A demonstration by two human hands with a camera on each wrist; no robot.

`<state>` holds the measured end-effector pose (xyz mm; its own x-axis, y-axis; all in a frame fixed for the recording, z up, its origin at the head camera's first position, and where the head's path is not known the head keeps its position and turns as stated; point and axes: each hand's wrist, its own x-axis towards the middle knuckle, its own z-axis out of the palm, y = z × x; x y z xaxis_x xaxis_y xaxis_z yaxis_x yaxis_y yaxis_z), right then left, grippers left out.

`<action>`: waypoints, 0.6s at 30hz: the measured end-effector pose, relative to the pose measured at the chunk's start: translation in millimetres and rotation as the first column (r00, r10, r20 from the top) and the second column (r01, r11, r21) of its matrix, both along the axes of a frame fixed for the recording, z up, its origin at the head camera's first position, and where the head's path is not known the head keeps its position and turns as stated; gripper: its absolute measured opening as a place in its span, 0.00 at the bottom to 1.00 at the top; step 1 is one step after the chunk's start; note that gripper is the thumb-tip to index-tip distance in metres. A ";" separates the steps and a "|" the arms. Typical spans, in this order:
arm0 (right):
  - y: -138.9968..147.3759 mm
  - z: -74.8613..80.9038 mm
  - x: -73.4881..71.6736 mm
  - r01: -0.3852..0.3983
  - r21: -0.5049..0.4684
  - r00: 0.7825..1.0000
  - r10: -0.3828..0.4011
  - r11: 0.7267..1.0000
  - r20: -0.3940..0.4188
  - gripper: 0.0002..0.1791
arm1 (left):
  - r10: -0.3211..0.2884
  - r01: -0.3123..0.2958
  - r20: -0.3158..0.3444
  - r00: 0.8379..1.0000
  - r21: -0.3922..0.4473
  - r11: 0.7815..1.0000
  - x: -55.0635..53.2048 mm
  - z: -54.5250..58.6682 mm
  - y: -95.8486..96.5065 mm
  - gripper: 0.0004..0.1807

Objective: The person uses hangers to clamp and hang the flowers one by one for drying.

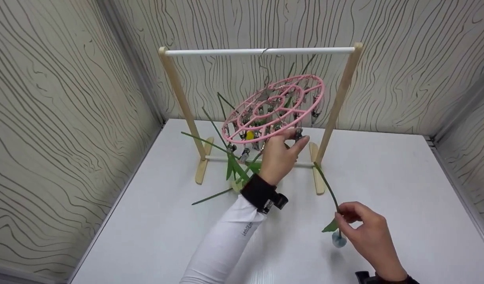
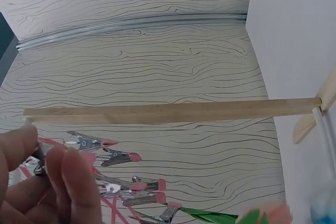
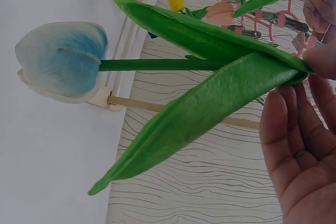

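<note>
A pink round clip hanger [image 1: 319, 94] hangs tilted by its hook from a white rod, with metal clips all round it. My left hand [image 1: 279, 156] is at its near rim and pinches a metal clip [image 1: 299, 135] between thumb and fingers. In the right wrist view, my right hand [image 3: 304, 150] pinches the green stem of an artificial tulip just above its two leaves [image 3: 184, 124]. The tulip's pale blue and white bloom [image 3: 63, 61] points down, close over the table in the head view. My right hand [image 1: 370, 232] is to the right of the rack.
A wooden rack [image 1: 336, 106] with a white top rod [image 1: 226, 51] stands on the white table [image 1: 384, 173]. Other artificial tulips, among them a yellow bloom [image 3: 176, 2] and a pink one [image 3: 220, 13], hang from the clips. Patterned walls [image 1: 423, 71] close in the table.
</note>
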<state>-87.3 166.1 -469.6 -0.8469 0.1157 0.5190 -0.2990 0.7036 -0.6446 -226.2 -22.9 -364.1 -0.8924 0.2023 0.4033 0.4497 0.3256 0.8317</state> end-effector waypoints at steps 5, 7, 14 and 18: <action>-0.7 -0.6 -1.3 -0.010 -0.019 1.000 0.010 1.000 -0.003 0.15 | -0.055 0.053 0.023 0.998 0.089 0.995 3.6 4.1 0.4 0.19; -0.9 -0.4 -1.9 -0.010 -0.031 1.000 0.010 0.999 0.001 0.15 | -0.093 0.086 0.046 0.995 0.135 0.987 5.0 5.8 -0.2 0.18; -1.0 2.8 -6.1 0.000 -0.059 1.000 0.001 0.998 0.023 0.13 | -0.257 0.224 0.099 0.961 0.262 0.939 9.6 10.2 -6.3 0.16; -2.9 5.9 -10.1 0.012 -0.069 0.999 -0.010 0.998 0.037 0.12 | -0.351 0.291 0.140 0.926 0.329 0.898 11.6 9.9 -8.3 0.16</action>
